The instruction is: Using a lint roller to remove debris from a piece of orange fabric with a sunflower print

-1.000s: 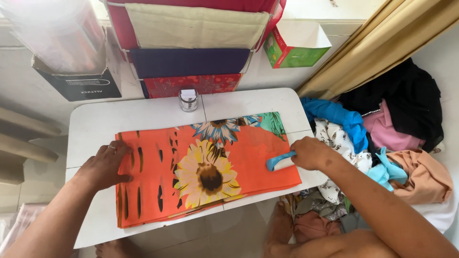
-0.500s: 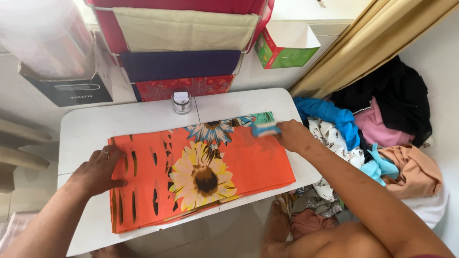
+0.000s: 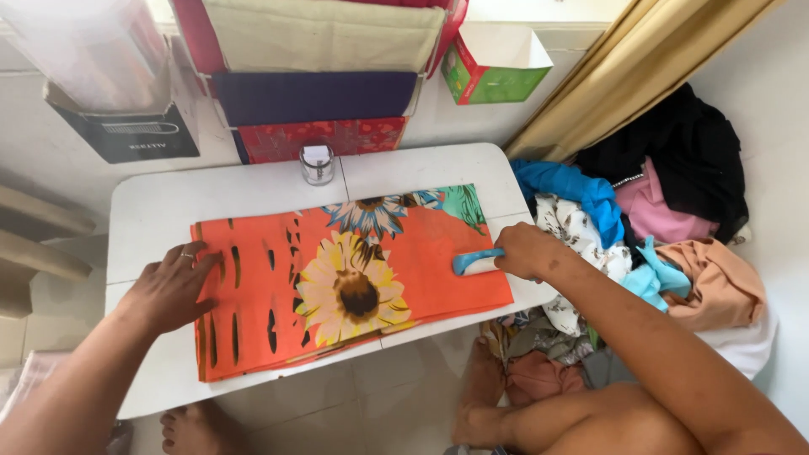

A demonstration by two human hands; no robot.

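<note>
One folded orange cloth point(image 3: 337, 282) with a big sunflower print lies flat on the white tabletop point(image 3: 152, 219). Its long axis runs from left to right, a little tilted, with the left end nearer to the person and the right end farther.

The left hand point(image 3: 173, 286) rests flat on the left end of the cloth, palm down, with the fingers point(image 3: 198, 257) spread and stretched out; it grips nothing, it only presses the cloth down. The right hand point(image 3: 527, 251) is at the right end of the cloth and its fingers are closed around the handle of one small blue and white tool point(image 3: 474, 263), perhaps a lint roller or a small brush; the view is too small to be sure. The head of this tool touches the cloth near its right edge and points to the left, so nearly all of the cloth lies to the left of the right hand, toward the left hand. The right hand is the one on the tool; the left hand is well apart from it.

At the far edge of the tabletop stands one small jar point(image 3: 318, 164). To the right, on the floor, lies one pile of mixed clothes point(image 3: 640, 227)
</note>
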